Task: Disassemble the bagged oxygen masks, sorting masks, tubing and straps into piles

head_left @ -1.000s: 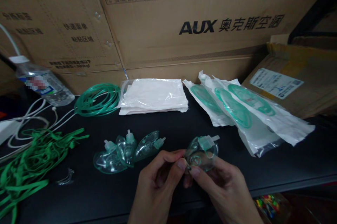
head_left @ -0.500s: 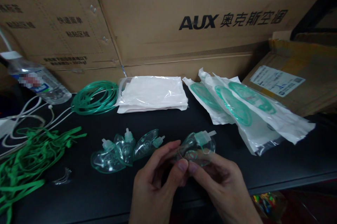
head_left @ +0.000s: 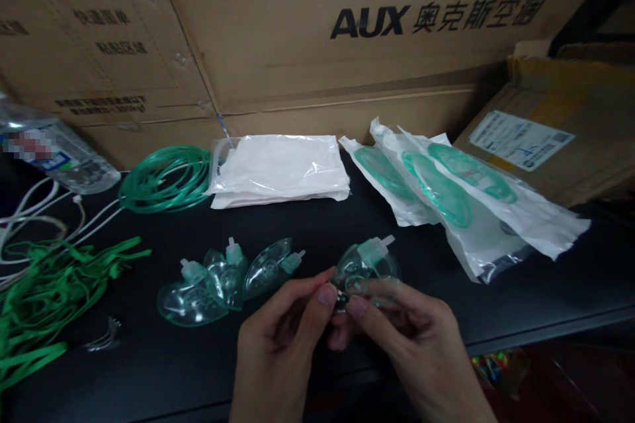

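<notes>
Nearest, in front of the near edge of the desk, the person's two hands come together with the fingers bent. The left hand pinches with thumb and forefinger at the left, near rim of a transparent green mask; the right hand grasps the same mask from its right side. Between the two thumbs there is a small dark, shiny piece; which hand bears it, I cannot tell.

The mask lies just beyond the fingertips, and its body is more on the side of the right hand, which is the nearer one. Its long axis is hard to judge, but its connector points away and to the right, so the rim at the thumbs is turned toward the person.

Toward the left edge of the desk are thin shiny strips and a heap of green bands. Left of the hands, three similar masks lie side by side.

Farther, along the back edge, are coiled green tubing, a white pack and, toward the far right corner, packets with green contents.
</notes>
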